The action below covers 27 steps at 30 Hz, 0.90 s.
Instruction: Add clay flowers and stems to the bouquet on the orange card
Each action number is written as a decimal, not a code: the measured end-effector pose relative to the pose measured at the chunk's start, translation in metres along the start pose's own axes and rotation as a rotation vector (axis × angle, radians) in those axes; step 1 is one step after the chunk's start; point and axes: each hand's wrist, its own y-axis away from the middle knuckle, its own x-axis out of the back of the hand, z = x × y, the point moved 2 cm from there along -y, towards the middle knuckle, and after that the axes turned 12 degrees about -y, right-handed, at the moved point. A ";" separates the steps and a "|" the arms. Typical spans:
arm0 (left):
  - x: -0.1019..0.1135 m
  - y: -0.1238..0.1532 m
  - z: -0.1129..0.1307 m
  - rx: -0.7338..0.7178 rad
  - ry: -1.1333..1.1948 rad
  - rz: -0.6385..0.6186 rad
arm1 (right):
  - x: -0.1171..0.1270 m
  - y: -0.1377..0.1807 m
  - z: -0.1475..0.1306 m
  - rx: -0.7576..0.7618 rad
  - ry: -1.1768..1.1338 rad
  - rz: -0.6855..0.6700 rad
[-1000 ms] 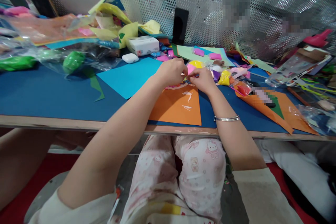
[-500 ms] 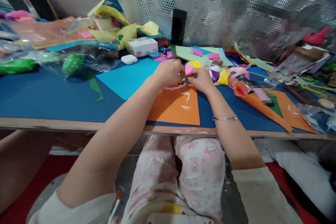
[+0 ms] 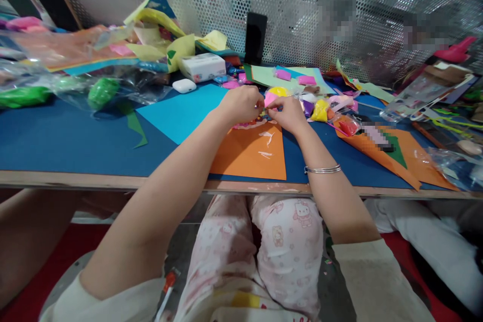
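My left hand (image 3: 244,103) and my right hand (image 3: 287,111) meet over the top part of an orange sheet of paper (image 3: 249,158), fingertips almost touching. Both have their fingers curled into a pinch, and whatever lies between the tips is too small or hidden to name. Just behind the fingertips shows a pink lump (image 3: 270,98), apparently modelling clay; whether a hand touches it I cannot tell. Under the hands lies a colourful dotted piece with a pale pink wavy edge (image 3: 249,125), partly covered by my left hand. White scraps (image 3: 266,138) rest on the orange sheet.
A blue sheet (image 3: 169,115) lies left of my hands. Behind stand a white box (image 3: 203,67), an earbud case (image 3: 184,85) and an upright phone (image 3: 255,37). Yellow clay (image 3: 320,110), a rolled orange sheet (image 3: 377,158) and a clear bottle (image 3: 413,90) are at right.
My hands stay together in nearly the same place, with only slight finger movement. The whole view has shifted a little; nothing else has visibly moved.
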 end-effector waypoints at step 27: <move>0.001 0.003 0.004 0.009 -0.084 -0.158 | -0.002 0.003 -0.008 -0.022 0.025 -0.106</move>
